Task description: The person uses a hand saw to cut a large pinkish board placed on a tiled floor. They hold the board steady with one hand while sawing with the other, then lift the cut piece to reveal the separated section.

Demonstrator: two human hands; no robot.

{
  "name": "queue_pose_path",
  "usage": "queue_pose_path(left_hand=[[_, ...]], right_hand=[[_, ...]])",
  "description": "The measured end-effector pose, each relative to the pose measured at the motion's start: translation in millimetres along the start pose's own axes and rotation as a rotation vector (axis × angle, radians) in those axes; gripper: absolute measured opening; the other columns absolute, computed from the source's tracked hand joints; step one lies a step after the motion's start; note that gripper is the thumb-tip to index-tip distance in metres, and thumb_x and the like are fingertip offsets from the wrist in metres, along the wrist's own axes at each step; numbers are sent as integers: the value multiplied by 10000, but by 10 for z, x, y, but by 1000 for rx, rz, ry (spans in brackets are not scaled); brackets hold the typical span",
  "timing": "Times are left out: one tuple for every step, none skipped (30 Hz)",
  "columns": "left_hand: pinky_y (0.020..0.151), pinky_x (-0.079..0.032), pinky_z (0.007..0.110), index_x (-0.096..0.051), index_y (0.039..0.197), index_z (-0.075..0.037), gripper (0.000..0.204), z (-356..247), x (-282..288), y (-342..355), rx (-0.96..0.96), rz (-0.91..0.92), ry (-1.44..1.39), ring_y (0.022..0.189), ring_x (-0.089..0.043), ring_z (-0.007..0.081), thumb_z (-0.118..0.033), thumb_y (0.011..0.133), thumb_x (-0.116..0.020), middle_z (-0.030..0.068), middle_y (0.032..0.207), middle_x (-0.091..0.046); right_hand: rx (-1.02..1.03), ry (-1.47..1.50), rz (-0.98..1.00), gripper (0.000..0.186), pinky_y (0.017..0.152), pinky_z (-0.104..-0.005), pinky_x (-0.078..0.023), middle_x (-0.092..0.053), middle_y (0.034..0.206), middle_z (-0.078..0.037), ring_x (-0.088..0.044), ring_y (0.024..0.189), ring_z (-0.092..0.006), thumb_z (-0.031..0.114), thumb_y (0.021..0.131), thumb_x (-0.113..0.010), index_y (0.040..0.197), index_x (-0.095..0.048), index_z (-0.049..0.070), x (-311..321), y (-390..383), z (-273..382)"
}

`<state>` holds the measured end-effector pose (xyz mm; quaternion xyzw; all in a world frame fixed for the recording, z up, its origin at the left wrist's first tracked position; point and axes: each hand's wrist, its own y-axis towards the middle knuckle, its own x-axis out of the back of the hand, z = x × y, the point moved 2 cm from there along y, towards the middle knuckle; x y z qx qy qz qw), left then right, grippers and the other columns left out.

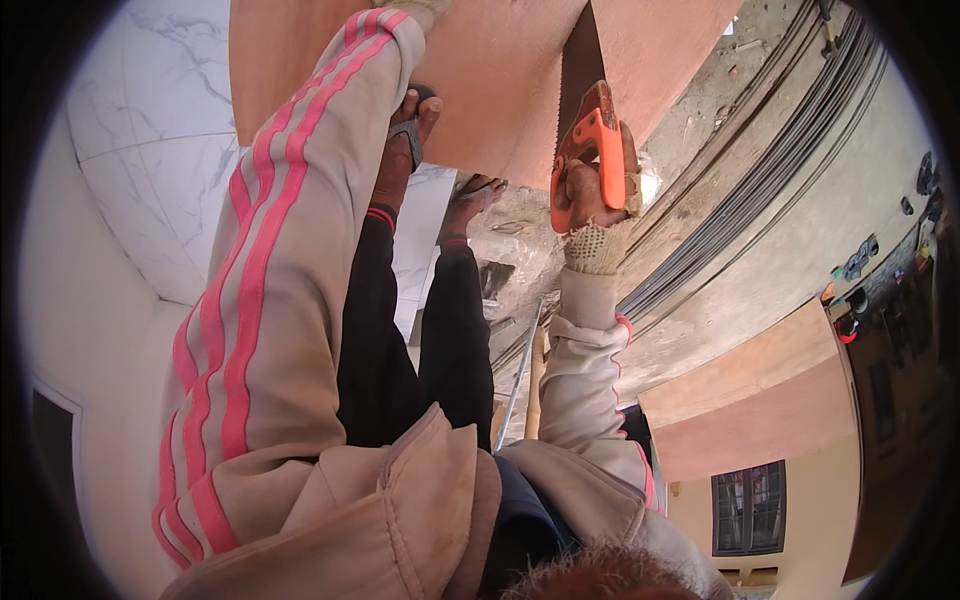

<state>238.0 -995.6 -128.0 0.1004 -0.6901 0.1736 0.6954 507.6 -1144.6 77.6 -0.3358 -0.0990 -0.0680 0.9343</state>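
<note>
My right hand (592, 198), in a worn glove with a dotted cuff, is wrapped round the orange handle of a handsaw (581, 70). Its dark toothed blade reaches away from me, with reddish-brown plywood sheet (490, 90) on both sides of it. Whether the blade is within a cut is hard to make out. Only the gloved wrist of my left hand (425, 5) shows at the top edge, over the sheet; its fingers are out of the picture. A sandalled foot (408, 130) rests at the sheet's near edge, and the other foot (475, 195) stands close by.
White marble-patterned tiles (150, 90) lie to the left. Long dark rods (760, 170) run along the rough concrete floor on the right. Farther right, another light-brown panel (750, 400) stands near a barred window (748, 508). Several pieces of footwear (858, 258) lie at the far right.
</note>
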Motion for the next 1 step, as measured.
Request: queue_pose_path(left_hand=[[1245,-151,643,-326,1654,-183,864,212,-119,-42,39,-25,52,1585,-191,392,-676,965,-496,178,1727,-207]], right_hand=[[-17,-9,40,481,464,-276,-416,-551,682,-27,-492,496,-118,52,891,-588,1368,-561,-11,11,-32,20]])
